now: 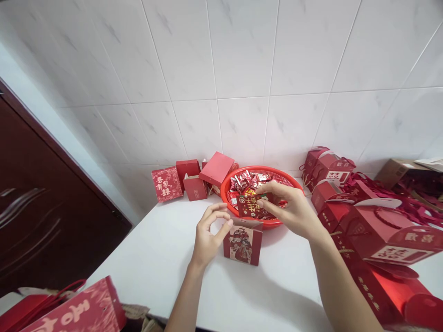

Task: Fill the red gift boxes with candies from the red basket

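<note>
A small red gift box (242, 244) with a printed picture on its front stands upright on the white table, its top open. My left hand (211, 233) is at its upper left edge, thumb and fingers curled together on the rim. My right hand (289, 207) pinches a dark red snack packet (254, 206) with yellow characters, held just above and behind the box. Behind it is a red plastic basket (294, 177) of wrapped sweets (242, 182); the packet and my right hand hide part of the contents.
Several red boxes (168, 184) stand against the tiled wall at the left back. Red handled boxes (391, 230) crowd the right side, with a brown carton (398, 173) behind. A red bag (79, 311) lies at the lower left. The white table (145, 258) ends beside a dark door (44, 198).
</note>
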Motion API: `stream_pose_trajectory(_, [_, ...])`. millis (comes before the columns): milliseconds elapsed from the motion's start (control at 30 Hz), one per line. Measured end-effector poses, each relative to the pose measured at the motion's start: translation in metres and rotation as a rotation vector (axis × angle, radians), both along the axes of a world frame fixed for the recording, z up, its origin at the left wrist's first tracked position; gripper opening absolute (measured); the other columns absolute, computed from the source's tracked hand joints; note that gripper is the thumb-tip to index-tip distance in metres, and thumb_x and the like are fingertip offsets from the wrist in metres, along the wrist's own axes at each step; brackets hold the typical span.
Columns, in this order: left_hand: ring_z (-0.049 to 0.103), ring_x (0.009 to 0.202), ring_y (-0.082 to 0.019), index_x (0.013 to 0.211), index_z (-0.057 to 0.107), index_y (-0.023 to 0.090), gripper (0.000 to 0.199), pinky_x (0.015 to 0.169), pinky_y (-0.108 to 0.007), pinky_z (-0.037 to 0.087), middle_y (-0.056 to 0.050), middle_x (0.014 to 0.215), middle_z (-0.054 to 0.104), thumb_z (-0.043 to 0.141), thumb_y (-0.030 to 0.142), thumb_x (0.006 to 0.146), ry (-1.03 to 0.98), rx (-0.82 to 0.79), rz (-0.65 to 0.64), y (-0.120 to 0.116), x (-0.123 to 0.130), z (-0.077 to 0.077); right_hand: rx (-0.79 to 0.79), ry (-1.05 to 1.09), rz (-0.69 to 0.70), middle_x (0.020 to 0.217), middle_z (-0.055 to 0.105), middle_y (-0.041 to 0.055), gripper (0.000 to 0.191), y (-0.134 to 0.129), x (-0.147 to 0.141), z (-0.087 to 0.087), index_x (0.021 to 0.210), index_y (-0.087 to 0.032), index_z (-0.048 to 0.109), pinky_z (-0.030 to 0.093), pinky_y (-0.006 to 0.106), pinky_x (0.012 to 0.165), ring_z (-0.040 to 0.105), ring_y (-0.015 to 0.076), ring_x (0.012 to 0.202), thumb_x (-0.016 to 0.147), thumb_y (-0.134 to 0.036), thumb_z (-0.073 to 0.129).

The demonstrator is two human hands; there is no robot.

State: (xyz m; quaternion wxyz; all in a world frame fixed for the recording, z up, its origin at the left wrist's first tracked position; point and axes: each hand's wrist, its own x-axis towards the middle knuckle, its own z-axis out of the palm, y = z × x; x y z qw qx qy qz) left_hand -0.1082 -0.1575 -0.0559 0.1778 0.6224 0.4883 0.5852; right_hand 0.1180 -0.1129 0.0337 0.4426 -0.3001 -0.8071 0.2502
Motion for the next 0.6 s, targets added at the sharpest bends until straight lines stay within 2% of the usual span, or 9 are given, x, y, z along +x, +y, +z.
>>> stream_pose_trajectory(133, [0.066,0.107,-0.025,0.082,0.077,0.021,0.017,0.096,-0.037,0.052,-0.01,0.112,0.07,0.066,0.032,0.087,0.076,-0.07,-0.084,0.0,0.002,0.002,-0.003,-0.052,0.03,0.084,0.068,0.0004,0.006,-0.004,0.004,0.003,0.094,-0.021,0.064,0.045,0.025,0.061,0.056,0.0122,0.065,0.088,-0.024,0.064])
stream_pose_trajectory(233, [0.067,0.102,-0.024,0.085,0.079,0.019,0.024,0.091,-0.035,0.054,-0.011,0.104,0.072,0.064,0.037,0.089,-0.023,-0.12,-0.087,0.003,0.008,0.0,-0.009,-0.114,0.042,0.082,0.066,0.0,0.007,-0.006,0.004,0.003,0.094,-0.022,0.062,0.045,0.026,0.062,0.056,0.013,0.067,0.087,-0.022,0.064])
stream_pose_trajectory(367, [0.066,0.099,-0.024,0.099,0.08,0.019,0.028,0.087,-0.035,0.055,-0.01,0.102,0.07,0.07,0.039,0.082,-0.159,-0.21,-0.104,0.005,0.012,-0.002,0.035,-0.209,-0.019,0.084,0.067,0.0003,0.006,-0.007,-0.003,0.002,0.095,-0.023,0.06,0.043,0.027,0.065,0.058,0.0143,0.069,0.089,-0.02,0.059])
stream_pose_trajectory(500, [0.064,0.097,-0.024,0.113,0.078,0.021,0.036,0.082,-0.033,0.054,-0.01,0.105,0.067,0.069,0.036,0.081,-0.103,-0.332,-0.214,0.0,0.005,0.001,0.09,-0.33,-0.05,0.092,0.069,0.0035,0.011,-0.008,-0.015,-0.003,0.098,-0.022,0.061,0.042,0.027,0.071,0.062,0.0167,0.081,0.092,-0.016,0.056])
stream_pose_trajectory(600, [0.063,0.098,-0.024,0.118,0.076,0.023,0.04,0.083,-0.034,0.054,-0.009,0.105,0.065,0.069,0.038,0.081,-0.058,-0.373,-0.235,-0.005,-0.001,0.002,0.097,-0.454,-0.024,0.095,0.068,0.0058,0.015,-0.008,-0.022,-0.008,0.102,-0.022,0.064,0.042,0.026,0.071,0.062,0.0181,0.085,0.091,-0.014,0.055])
